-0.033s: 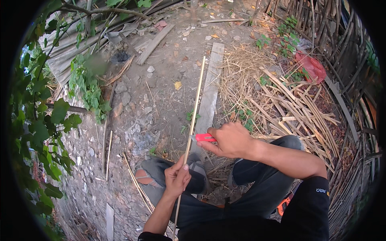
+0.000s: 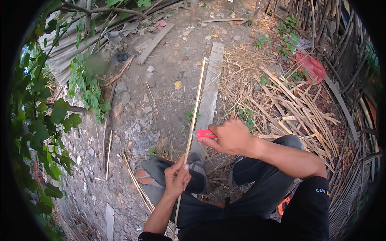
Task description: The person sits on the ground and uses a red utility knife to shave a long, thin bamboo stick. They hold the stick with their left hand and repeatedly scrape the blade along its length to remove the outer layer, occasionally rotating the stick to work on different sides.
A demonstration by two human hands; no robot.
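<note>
A long, thin pale bamboo strip (image 2: 198, 100) runs from my lap up and away, leaning slightly right at its far end. My left hand (image 2: 177, 176) is closed around its lower part, thumb along the strip. My right hand (image 2: 232, 137) grips a red utility knife (image 2: 206, 133) to the right of the strip. The knife's tip end is at the strip's right edge, above my left hand; the blade is too small to make out, so I cannot tell whether it touches.
A grey plank (image 2: 209, 96) lies on the dirt beyond my legs. At right are a pile of split strips (image 2: 299, 110), fine shavings (image 2: 243, 72) and a red plastic bag (image 2: 311, 67). An orange-handled tool (image 2: 284, 205) rests by my right thigh. Leafy branches (image 2: 42, 132) hang at left.
My right hand and the knife have shifted very slightly away from me along the strip. My left hand stays in place, and the strip has barely moved.
</note>
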